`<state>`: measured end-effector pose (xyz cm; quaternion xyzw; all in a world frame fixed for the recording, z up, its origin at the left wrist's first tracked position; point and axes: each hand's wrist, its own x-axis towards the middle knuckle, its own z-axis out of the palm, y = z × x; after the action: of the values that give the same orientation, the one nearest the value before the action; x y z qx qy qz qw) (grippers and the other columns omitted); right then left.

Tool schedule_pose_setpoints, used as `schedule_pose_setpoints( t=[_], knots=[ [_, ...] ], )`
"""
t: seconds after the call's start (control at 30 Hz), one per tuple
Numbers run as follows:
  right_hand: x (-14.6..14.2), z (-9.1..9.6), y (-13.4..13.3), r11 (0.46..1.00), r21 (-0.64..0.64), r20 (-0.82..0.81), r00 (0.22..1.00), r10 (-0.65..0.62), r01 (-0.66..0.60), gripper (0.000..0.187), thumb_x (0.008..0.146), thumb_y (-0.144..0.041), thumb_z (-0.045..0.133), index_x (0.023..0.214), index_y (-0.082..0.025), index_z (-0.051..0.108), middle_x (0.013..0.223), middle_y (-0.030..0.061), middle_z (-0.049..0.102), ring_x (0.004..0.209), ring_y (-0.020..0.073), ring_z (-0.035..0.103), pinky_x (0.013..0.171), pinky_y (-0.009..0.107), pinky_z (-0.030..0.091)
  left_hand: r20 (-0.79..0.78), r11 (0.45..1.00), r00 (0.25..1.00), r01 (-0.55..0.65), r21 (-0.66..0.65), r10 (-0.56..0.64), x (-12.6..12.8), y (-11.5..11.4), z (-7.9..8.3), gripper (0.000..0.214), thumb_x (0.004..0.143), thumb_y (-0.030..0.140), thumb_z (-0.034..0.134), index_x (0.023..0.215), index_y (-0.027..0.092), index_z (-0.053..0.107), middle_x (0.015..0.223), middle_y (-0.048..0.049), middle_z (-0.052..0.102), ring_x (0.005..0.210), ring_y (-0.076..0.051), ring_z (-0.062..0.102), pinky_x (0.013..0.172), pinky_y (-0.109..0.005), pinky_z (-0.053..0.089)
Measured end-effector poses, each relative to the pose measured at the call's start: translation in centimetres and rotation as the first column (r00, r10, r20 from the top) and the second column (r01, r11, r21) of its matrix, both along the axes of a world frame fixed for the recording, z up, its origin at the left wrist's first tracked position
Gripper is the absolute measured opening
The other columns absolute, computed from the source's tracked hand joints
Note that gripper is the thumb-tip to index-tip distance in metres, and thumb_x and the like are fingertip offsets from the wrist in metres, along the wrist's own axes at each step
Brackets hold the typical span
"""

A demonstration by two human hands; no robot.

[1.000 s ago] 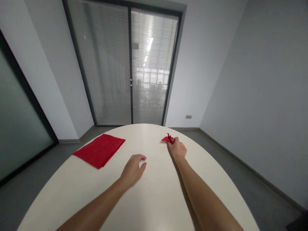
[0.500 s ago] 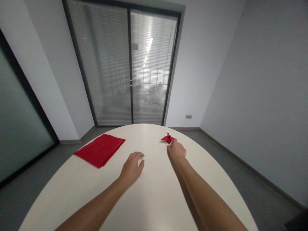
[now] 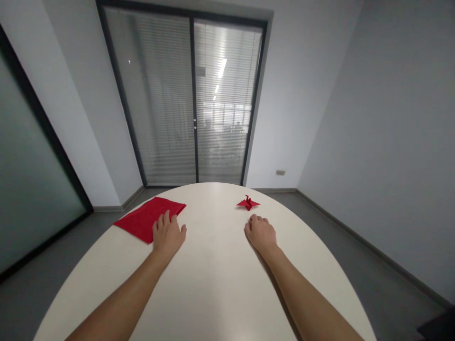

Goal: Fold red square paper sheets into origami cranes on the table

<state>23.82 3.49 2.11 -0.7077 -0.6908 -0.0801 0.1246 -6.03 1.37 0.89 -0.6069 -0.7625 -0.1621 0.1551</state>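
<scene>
My left hand [image 3: 168, 235] reaches over the near right corner of a stack of red paper sheets [image 3: 140, 219], with its fingers spread and nothing held. I cannot tell whether the fingertips touch the top sheet. On the far right part of the table stands a red origami crane [image 3: 248, 204], its wings spread to both sides. Just on the near side of the crane, apart from it, is my right hand [image 3: 262, 233]. Its fingers are curled in, and nothing shows in them.
Both arms extend over a round white table [image 3: 213, 279]. Beyond its far edge is a dark-framed glass partition [image 3: 159, 104] with blinds. A grey wall [image 3: 384, 142] runs along the right, and a dark object [image 3: 439, 327] shows at the lower right corner.
My right hand has let go of the crane and drawn back a little toward me. My left hand has moved left, from the table's middle to over the red paper, and its fingers have spread.
</scene>
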Motion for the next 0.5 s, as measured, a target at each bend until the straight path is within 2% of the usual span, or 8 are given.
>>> schedule_pose_setpoints(
  t=[0.13, 0.27, 0.4, 0.5],
  knots=[
    [0.4, -0.3, 0.5, 1.0, 0.023, 0.009, 1.0, 0.018, -0.018, 0.025, 0.097, -0.028, 0.046, 0.107, -0.013, 0.063, 0.109, 0.0173, 0.068, 0.104, 0.0301, 0.06, 0.077, 0.034, 0.046, 0.065, 0.998, 0.998, 0.009, -0.06, -0.005, -0.7, 0.6, -0.3, 0.046, 0.094, 0.032, 0.045, 0.129, 0.006, 0.058, 0.139, -0.0234, 0.056, 0.123, -0.037, 0.056, 0.095, -0.045, 0.048],
    [0.6, -0.5, 0.8, 0.999, 0.031, 0.002, 1.0, 0.017, -0.017, 0.024, 0.096, -0.028, 0.047, 0.107, -0.013, 0.064, 0.109, 0.0165, 0.068, 0.104, 0.03, 0.06, 0.078, 0.035, 0.045, 0.112, 0.997, 0.994, 0.024, -0.07, -0.017, -1.3, 1.2, 0.1, 0.044, 0.095, 0.027, 0.04, 0.128, 0.003, 0.058, 0.127, -0.0239, 0.064, 0.114, -0.035, 0.063, 0.087, -0.043, 0.052],
    [0.6, -0.4, 0.8, 1.0, 0.02, -0.011, 1.0, 0.017, -0.017, 0.024, 0.096, -0.027, 0.047, 0.107, -0.014, 0.064, 0.109, 0.0169, 0.067, 0.104, 0.03, 0.059, 0.079, 0.035, 0.045, 0.212, 0.994, 0.977, -0.009, -0.105, 0.031, -2.2, 1.6, 0.8, 0.041, 0.097, 0.02, 0.034, 0.13, 0.011, 0.057, 0.112, -0.0206, 0.072, 0.103, -0.035, 0.069, 0.077, -0.041, 0.054],
    [0.5, -0.3, 0.7, 1.0, 0.012, -0.015, 1.0, 0.014, -0.014, 0.026, 0.097, -0.028, 0.047, 0.108, -0.013, 0.064, 0.111, 0.017, 0.067, 0.105, 0.0294, 0.059, 0.08, 0.034, 0.044, 0.238, 0.991, 0.969, -0.043, -0.126, 0.072, -2.9, 1.8, 1.1, 0.038, 0.097, 0.017, 0.035, 0.127, 0.017, 0.058, 0.104, -0.0173, 0.075, 0.098, -0.034, 0.071, 0.075, -0.041, 0.054]
  ],
)
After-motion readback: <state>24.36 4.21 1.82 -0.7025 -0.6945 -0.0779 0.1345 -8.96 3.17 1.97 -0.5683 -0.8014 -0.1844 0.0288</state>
